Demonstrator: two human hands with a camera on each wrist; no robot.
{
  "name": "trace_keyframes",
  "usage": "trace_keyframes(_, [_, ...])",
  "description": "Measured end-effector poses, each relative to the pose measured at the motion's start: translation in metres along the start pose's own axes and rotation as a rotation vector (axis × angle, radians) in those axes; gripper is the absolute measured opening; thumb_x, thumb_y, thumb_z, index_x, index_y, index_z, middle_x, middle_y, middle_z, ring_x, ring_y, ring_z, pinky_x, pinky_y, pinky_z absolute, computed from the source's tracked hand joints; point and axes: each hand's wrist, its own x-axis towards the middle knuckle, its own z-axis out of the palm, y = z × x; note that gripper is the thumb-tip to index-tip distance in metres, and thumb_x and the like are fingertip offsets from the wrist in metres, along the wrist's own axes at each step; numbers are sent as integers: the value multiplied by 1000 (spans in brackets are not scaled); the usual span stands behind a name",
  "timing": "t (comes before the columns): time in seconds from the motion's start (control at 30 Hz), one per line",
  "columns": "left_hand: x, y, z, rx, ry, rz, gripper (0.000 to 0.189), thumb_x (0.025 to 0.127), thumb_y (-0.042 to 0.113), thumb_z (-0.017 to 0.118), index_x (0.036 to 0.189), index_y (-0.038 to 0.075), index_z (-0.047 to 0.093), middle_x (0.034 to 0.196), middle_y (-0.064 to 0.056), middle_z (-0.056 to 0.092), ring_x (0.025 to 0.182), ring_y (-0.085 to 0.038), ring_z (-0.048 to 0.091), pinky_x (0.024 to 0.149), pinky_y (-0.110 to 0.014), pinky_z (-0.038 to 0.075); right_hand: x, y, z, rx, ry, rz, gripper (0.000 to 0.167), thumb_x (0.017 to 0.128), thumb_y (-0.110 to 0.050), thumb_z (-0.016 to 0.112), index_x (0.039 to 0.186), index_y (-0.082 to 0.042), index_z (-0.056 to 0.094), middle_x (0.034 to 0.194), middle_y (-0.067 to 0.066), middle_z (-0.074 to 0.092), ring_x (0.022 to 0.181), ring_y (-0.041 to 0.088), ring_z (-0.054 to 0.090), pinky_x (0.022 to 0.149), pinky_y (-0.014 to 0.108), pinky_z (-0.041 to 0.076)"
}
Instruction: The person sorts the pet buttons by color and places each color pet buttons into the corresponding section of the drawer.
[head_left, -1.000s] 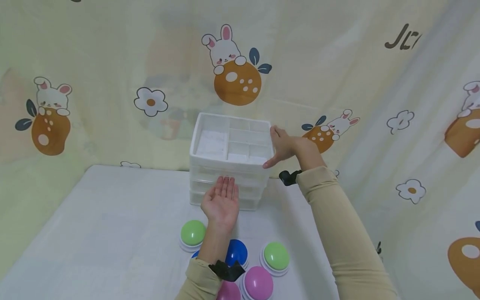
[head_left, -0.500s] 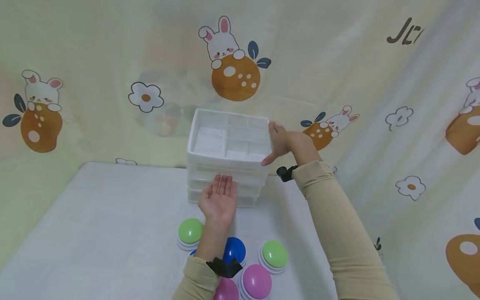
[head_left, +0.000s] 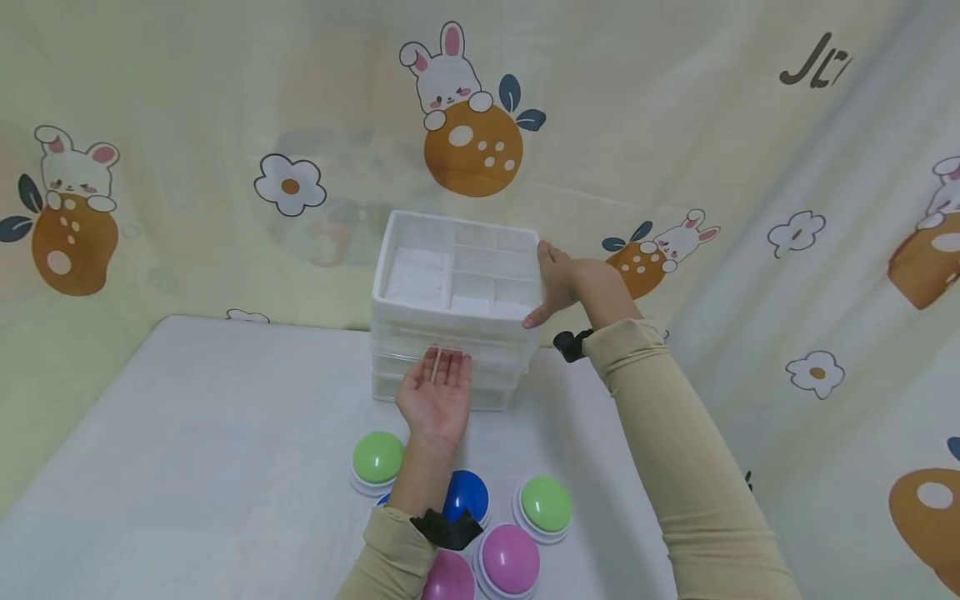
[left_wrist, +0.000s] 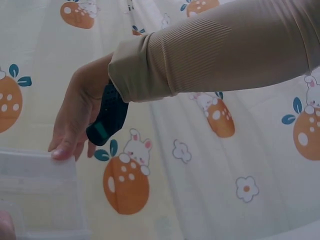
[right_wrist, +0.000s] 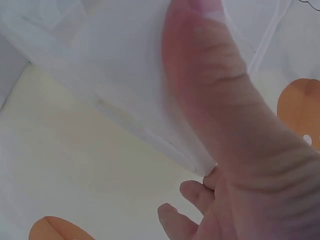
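A white storage box with clear drawers (head_left: 450, 312) stands at the back of the table, its top tray split into compartments. My left hand (head_left: 435, 406) is palm up before its front, fingers extended and fingertips at the clear lip of the upper drawer. Only a bit of that hand shows at the left wrist view's lower left corner. My right hand (head_left: 564, 283) grips the box's top right side, thumb at the front corner and fingers towards the back. In the right wrist view the thumb (right_wrist: 215, 85) lies along the white wall, fingers beyond its edge.
Round push-button domes stand on white bases in front of the box: green (head_left: 378, 457), blue (head_left: 467, 497), another green (head_left: 547, 504), and pink (head_left: 511, 560). My left forearm partly hides others. A rabbit-print curtain (head_left: 337, 100) hangs behind the white-covered table (head_left: 225, 433).
The whole scene shifts slightly upward as the head view tilts. The left fingertips now sit a little further behind the clear drawer lip; the right hand keeps its hold on the box.
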Motion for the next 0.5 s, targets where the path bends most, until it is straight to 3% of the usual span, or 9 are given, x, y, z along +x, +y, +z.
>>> trace_keyframes(0.5, [-2, -2, -1, -9, 15, 10, 26, 97, 21, 34, 117, 7, 43, 114, -9, 43, 114, -25, 45, 107, -39, 39, -5, -10, -5, -55, -22, 87, 132, 69, -50, 79, 150, -4, -14, 159, 18, -9, 144, 42, 10, 112, 59, 25])
